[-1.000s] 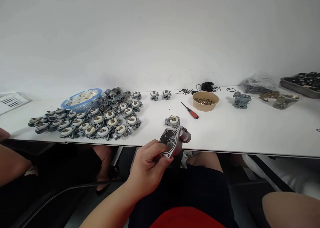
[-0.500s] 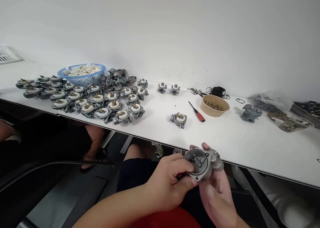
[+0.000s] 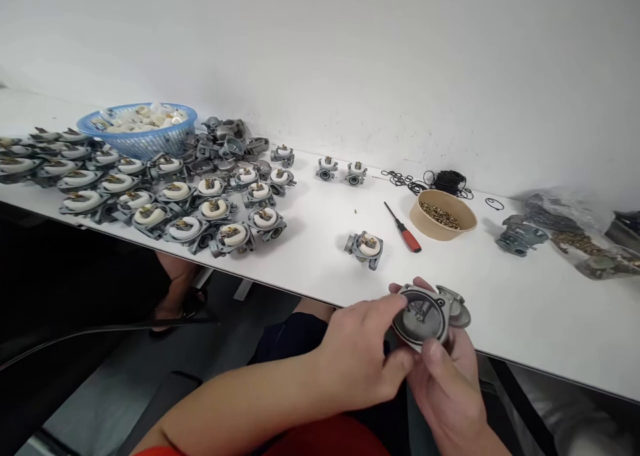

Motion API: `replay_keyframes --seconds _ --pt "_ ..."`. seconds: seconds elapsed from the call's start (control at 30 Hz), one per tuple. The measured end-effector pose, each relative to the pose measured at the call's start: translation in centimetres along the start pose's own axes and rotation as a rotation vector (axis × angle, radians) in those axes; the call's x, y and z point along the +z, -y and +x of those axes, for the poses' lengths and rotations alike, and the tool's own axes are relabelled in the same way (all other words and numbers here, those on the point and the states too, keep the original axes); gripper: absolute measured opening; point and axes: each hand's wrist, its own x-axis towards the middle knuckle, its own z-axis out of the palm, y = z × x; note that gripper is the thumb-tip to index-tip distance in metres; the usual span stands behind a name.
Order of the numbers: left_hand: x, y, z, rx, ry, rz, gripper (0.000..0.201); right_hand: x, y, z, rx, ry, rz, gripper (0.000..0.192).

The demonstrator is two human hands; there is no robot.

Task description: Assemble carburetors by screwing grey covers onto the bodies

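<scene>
At the near table edge (image 3: 300, 284), the right hand (image 3: 453, 386) holds a metal part (image 3: 423, 321), its left rim gripped by the left hand (image 3: 363, 349), a screwdriver (image 3: 409, 239) lying beyond.

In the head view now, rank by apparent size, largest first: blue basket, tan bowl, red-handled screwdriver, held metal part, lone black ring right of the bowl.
1. Blue basket
2. Held metal part and tan bowl: unranked, similar; the part is nearer the camera
3. Red-handled screwdriver
4. Black ring
</scene>
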Motion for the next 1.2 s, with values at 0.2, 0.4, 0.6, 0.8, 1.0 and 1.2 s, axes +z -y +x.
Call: replay_keyframes --seconds 0.2,0.4,0.6,0.8,1.0,1.2 --pt "-3.1 4.6 4.0 0.008 -0.155 0.104 0.075 -1.8 0.2 4.7 -0.059 -0.02 -0.129 0.084" --pt "-5.3 9.0 9.7 -0.13 0.214 0.103 0.111 -4.9 1.2 10.2 -0.145 0.018 -0.439 0.081" --pt "-4.0 11.3 11.6 -0.1 0.461 0.044 0.105 -4.5 2.3 14.9 -0.214 0.182 -0.881 0.087" --pt "-3.1 12.6 12.0 -0.101 0.445 -0.098 0.088 -2.0 2.4 16.9 -0.559 0.369 -1.255 0.086" --pt "-2.9 13.5 12.2 -0.133 0.395 -0.22 0.103 -0.8 2.0 17.5 -0.853 0.575 -1.46 0.08" --pt "-2.8 14.0 12.3 -0.112 0.401 -0.208 0.101 -1.0 1.7 17.2 -0.785 0.637 -1.363 0.065"
